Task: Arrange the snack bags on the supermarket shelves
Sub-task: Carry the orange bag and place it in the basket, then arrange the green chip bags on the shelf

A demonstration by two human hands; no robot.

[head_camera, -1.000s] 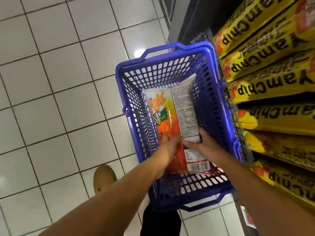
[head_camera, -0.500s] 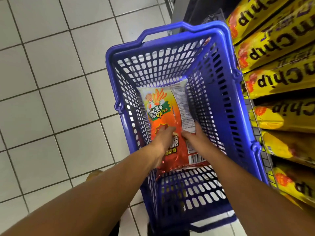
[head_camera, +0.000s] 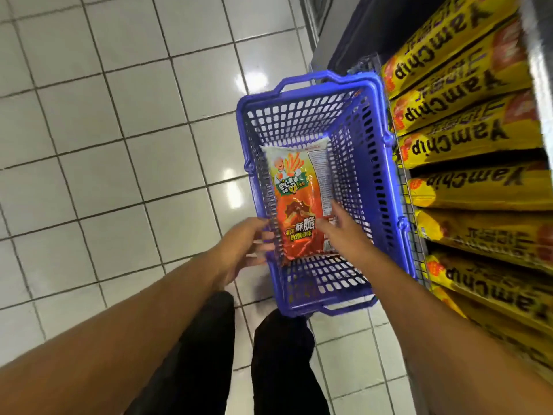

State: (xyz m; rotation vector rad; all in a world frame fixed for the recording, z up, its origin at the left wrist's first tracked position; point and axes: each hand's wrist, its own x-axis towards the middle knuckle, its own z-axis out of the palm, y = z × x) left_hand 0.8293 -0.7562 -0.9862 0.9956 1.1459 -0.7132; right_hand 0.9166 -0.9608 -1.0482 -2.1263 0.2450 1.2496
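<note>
An orange and white snack bag lies tilted inside the blue plastic basket, leaning toward its left wall. My right hand reaches into the basket, its thumb and spread, fairly straight fingers touching the bag's lower right part. My left hand is outside the basket, against its left wall near the front corner, with its fingers loosely extended and nothing in it. The basket stands on the tiled floor next to the shelves.
Shelves on the right carry rows of yellow Yamchip bags, close against the basket's right side. White floor tiles spread to the left. My dark trouser legs stand just in front of the basket.
My left hand has let go of the snack bag and moved out over the basket's left wall. The view has pulled back and up. My right hand stays on the bag.
</note>
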